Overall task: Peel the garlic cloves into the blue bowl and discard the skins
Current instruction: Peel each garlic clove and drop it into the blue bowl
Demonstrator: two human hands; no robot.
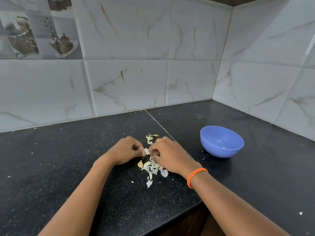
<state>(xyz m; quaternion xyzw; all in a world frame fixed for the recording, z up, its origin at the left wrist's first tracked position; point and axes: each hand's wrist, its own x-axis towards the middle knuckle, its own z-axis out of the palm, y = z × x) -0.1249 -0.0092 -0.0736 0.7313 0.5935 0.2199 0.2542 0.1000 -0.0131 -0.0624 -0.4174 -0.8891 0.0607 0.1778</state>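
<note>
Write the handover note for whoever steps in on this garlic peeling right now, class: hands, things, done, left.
Left hand and right hand both pinch one garlic clove above the black counter.
Loose skins lie in a heap under the hands, more just behind.
Blue bowl stands to the right; only a small bit shows inside.
Left: finish this clove, drop it in the bowl, discard the skins.

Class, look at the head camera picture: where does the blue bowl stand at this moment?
The blue bowl stands on the black counter, to the right of the right hand and the garlic skins, near the tiled corner.
</note>
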